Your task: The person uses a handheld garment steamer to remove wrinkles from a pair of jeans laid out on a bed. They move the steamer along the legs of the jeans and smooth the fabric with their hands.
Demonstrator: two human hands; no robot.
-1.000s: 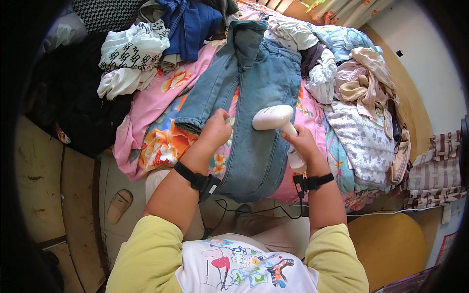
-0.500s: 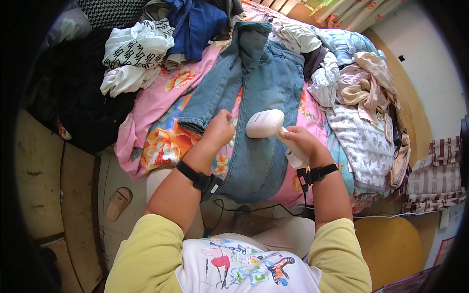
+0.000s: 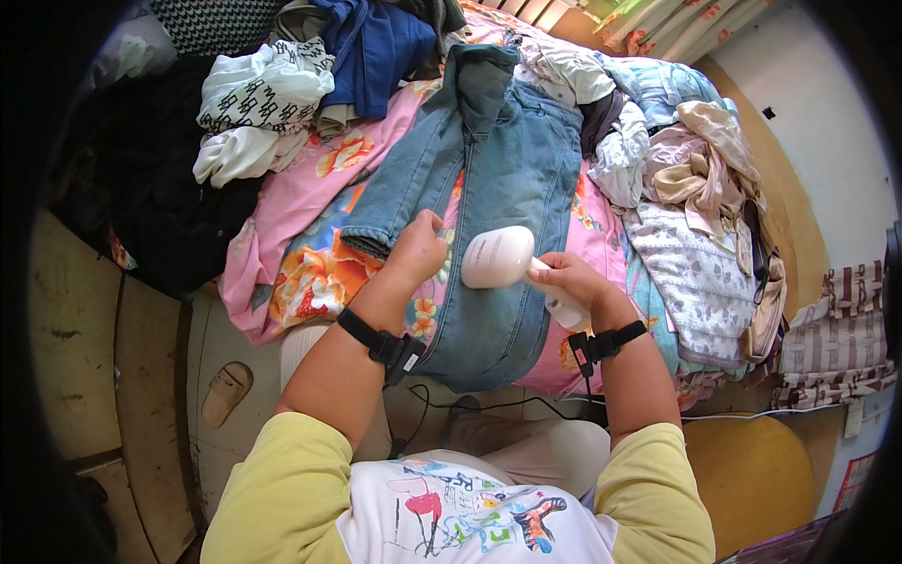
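Note:
A pair of blue jeans [image 3: 521, 160] lies spread over the bed, with one leg angled to the left and the other running down toward me. My right hand [image 3: 573, 279] grips the handle of a white handheld garment steamer [image 3: 498, 258]. Its rounded head is over the lower part of the right jeans leg; I cannot tell whether it touches the cloth. Between the two legs, beside the left hem, my left hand [image 3: 420, 249] is closed with fingers curled under. What it holds, if anything, is hidden.
Pink floral bedding [image 3: 310, 211] lies under the jeans. Piled clothes flank them, including a white printed garment [image 3: 268, 89], a blue garment [image 3: 371, 56] and a beige one [image 3: 695, 179]. A black cable [image 3: 498, 406] hangs below the bed edge. A slipper [image 3: 227, 393] sits on the floor.
My right hand has shifted the steamer slightly left and down along the right jeans leg. My left hand stays in nearly the same place.

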